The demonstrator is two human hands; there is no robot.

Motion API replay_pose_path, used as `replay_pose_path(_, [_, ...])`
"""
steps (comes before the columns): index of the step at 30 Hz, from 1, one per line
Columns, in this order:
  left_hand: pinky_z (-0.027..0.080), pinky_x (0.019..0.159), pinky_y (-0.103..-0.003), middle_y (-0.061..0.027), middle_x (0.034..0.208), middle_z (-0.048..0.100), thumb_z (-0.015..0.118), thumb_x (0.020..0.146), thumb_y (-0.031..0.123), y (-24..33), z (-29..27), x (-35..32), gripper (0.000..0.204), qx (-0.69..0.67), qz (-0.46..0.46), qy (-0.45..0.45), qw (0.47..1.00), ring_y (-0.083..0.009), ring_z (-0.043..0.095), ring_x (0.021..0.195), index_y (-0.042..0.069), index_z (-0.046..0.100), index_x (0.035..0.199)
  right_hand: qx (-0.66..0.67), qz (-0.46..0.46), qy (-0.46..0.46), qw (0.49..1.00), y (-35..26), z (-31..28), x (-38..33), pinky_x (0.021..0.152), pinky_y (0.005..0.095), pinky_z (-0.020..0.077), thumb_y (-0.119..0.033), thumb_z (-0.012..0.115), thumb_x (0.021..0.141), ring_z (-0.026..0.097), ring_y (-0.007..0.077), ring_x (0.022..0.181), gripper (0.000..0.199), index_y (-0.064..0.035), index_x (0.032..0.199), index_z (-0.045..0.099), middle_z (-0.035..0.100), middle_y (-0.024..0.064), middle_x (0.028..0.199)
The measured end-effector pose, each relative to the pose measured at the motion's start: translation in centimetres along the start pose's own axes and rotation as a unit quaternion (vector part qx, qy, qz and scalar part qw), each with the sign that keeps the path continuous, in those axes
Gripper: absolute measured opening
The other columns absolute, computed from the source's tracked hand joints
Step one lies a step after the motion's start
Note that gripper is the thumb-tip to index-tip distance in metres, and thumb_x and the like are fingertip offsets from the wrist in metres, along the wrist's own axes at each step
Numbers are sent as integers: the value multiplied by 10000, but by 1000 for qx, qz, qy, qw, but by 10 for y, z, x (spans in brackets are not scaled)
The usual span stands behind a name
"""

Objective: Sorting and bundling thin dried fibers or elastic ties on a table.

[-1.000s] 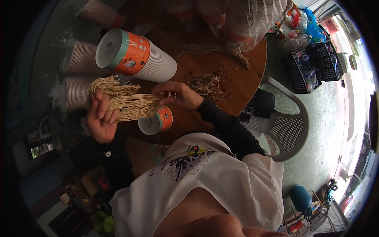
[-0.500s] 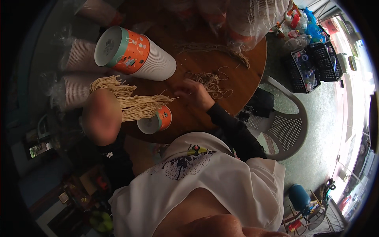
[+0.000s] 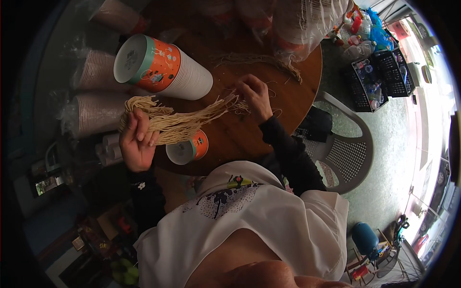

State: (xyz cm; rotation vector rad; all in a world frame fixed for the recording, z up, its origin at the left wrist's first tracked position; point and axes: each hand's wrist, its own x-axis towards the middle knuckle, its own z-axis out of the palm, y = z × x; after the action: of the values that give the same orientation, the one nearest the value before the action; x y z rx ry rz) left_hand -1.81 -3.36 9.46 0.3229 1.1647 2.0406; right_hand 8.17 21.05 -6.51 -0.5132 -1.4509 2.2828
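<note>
A thick bundle of cream-coloured strands (image 3: 180, 126), like string or cord, stretches above the near edge of the table. My left hand (image 3: 139, 144) is closed round its looped left end. Toward the tapering right end of the strands, my right hand (image 3: 255, 96) has its thumb and fingers pinched together on the thin tips. Below the bundle lies a single orange and white paper cup (image 3: 199, 145), on its side. A tall stack of larger paper cups (image 3: 192, 77) lies just beyond the bundle, with an orange and green printed cup outermost.
The round wooden table (image 3: 307, 72) also carries a loose tangle of thin strands (image 3: 240, 108) and another long strand bunch (image 3: 259, 58). Plastic-wrapped cup stacks (image 3: 98, 113) stand at the left and far side. A grey plastic chair (image 3: 345, 158) and black crates (image 3: 367, 86) are on the right.
My right hand has moved away and right, and now pinches the strand tips. The bundle is drawn out longer toward it. My left hand has shifted slightly right, still holding the bundle.
</note>
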Motion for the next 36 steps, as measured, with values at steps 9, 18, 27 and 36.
replay_pose_path(9, [305, 461, -212, 34, 578, 359, 402, 965, 259, -2, 10, 6, 192, -5, -42, -38, 998, -51, 227, 395, 78, 466, 964, -118, -160, -379, 904, 1, 74, -12, 872, 306, 433, -206, 632, 850, 558, 156, 938, 408, -4, 1179, 502, 588, 69, 1035])
replay_pose_path(18, [278, 463, -183, 33, 624, 375, 350, 979, 175, 52, -33, -17, 169, -14, 84, 3, 996, -31, 248, 401, 50, 457, 1020, -20, 196, -322, 926, 69, -41, -24, 581, 181, 376, -300, 572, 883, 460, 10, 643, 203, -107, 899, 634, 518, -67, 687])
replay_pose_path(27, [299, 498, -198, 35, 638, 390, 356, 979, 200, 55, -46, -12, 191, 25, 100, 10, 995, -33, 250, 400, 61, 481, 1020, -267, 176, -48, 946, 182, -147, -51, 538, 284, 425, -263, 585, 859, 555, 134, 606, 213, -68, 918, 644, 646, 54, 734])
replay_pose_path(36, [388, 717, -228, -115, 1119, 574, 428, 960, 279, 33, -38, -13, 283, 440, 146, 135, 876, -115, 506, 865, 29, 559, 981, -549, 81, -213, 804, 227, -143, -65, 663, 417, 479, -238, 591, 802, 602, 328, 759, 176, -100, 894, 649, 636, 150, 799])
